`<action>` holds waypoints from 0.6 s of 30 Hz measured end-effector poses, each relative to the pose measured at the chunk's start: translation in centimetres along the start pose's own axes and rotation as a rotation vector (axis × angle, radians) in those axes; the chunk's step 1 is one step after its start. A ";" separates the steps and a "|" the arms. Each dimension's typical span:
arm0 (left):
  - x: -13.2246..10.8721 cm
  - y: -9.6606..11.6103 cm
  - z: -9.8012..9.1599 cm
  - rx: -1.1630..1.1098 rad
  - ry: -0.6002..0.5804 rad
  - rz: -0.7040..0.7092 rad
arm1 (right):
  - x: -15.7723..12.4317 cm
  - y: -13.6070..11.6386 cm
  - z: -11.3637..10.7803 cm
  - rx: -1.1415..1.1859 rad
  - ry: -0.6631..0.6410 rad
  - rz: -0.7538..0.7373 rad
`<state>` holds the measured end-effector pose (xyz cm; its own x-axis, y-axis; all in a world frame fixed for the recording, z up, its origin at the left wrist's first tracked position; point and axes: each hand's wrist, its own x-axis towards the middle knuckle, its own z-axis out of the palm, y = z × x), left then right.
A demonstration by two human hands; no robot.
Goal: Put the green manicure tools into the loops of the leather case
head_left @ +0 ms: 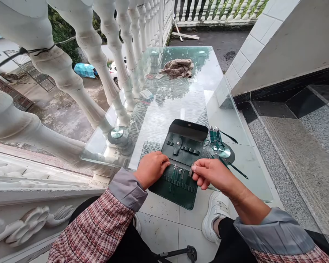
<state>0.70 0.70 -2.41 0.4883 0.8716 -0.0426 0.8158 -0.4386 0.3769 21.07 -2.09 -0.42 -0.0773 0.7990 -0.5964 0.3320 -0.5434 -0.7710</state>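
A dark green manicure case (178, 153) lies unfolded near the front edge of the glass table. My left hand (151, 168) is closed at the case's left edge, its fingers curled against the leather. Between the thumb and fingers of my right hand (212, 173) is a flat metal manicure tool (191, 170), over the right end of the lower row of loops. Several slim tools (175, 177) stand in loops to its left. The upper loops hold nothing. On the glass to the right lie nail clippers (215, 135), scissors (218, 147) and long dark green tools (237, 170).
The glass table (178, 106) stands beside a white baluster railing (84, 62). A crumpled brown cloth (177, 68) and a small card (146, 94) lie farther back. Stone steps (287, 146) rise at the right. My shoe (215, 215) is below the front edge.
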 end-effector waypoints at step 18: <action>0.0 0.1 0.1 0.011 -0.001 -0.024 | 0.1 0.8 0.5 -0.181 -0.036 -0.051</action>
<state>0.82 0.66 -2.44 0.4692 0.8815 -0.0525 0.8304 -0.4203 0.3658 20.87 -2.57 -1.14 -0.1305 0.8128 -0.5678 0.4900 -0.4449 -0.7496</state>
